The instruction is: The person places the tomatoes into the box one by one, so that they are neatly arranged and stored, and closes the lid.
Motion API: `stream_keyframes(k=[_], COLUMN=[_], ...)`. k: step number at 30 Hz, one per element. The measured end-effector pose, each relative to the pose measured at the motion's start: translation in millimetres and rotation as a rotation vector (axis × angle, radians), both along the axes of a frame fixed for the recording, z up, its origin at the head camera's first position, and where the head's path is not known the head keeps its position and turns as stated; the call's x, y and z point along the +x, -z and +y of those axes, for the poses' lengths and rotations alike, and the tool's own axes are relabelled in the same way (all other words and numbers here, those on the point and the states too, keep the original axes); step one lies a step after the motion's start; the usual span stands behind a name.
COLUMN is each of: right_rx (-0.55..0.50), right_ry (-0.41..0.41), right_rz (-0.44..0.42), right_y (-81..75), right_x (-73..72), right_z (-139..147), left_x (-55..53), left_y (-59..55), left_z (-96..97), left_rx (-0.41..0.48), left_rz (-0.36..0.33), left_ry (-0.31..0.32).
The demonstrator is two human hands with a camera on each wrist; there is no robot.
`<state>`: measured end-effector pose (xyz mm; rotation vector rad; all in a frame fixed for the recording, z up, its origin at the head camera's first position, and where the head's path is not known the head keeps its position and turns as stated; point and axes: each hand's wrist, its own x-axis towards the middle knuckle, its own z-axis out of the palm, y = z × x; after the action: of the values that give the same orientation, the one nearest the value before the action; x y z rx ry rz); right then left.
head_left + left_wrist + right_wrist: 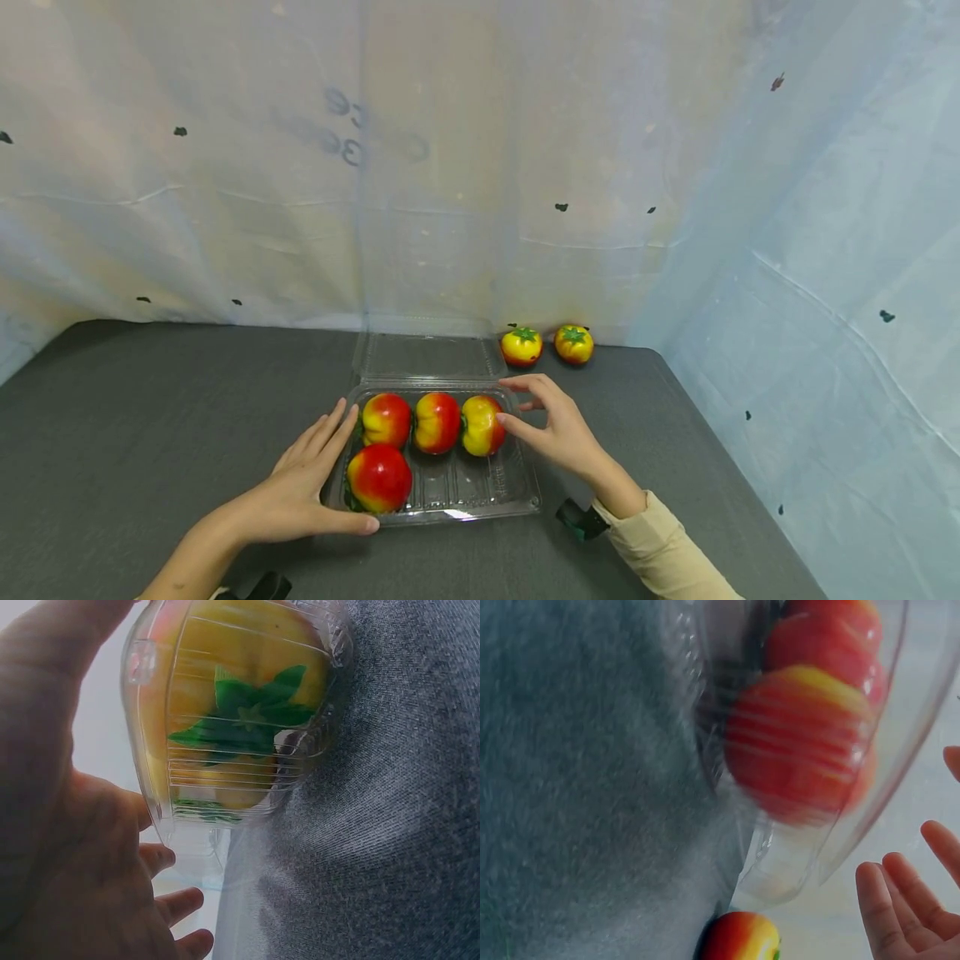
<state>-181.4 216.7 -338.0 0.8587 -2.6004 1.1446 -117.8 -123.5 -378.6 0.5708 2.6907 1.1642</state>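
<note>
A clear plastic clamshell box (442, 493) lies with its lid folded back. Three red-and-yellow persimmons, apparently artificial, stand in its back row: left (386, 419), middle (437, 423) and right (482, 427). A redder persimmon (379, 477) sits at the front left of the box; the left wrist view shows a green leafy calyx (251, 716) through the wall. My left hand (303, 483) rests along the box's left side, fingers straight and thumb at the front rim. My right hand (558, 425) hovers by the right persimmon, thumb tip near it, fingers loosely bent and gripping nothing.
Two more yellow-red persimmons, one (522, 346) beside the lid (431, 357) and another (574, 344) to its right, stand at the back of the dark grey table (187, 417). Pale plastic sheeting (450, 167) hangs behind and along the right side.
</note>
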Motion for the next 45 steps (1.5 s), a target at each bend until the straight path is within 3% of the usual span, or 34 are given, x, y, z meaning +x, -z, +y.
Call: stream_keyframes(k=[28,45], right_rx=[-0.077,-0.102], right_ry=[0.256,0.388], right_rz=[-0.102,-0.167], right_y=[12.5,19.4], right_x=[-41.2,-70.8], right_z=[25.9,23.5], left_x=[2.0,4.2], left_y=[0.2,1.1], left_z=[2.0,2.4], left_rx=[0.002,0.003], left_rz=[0.004,0.004], left_ry=[-0.006,-0.011])
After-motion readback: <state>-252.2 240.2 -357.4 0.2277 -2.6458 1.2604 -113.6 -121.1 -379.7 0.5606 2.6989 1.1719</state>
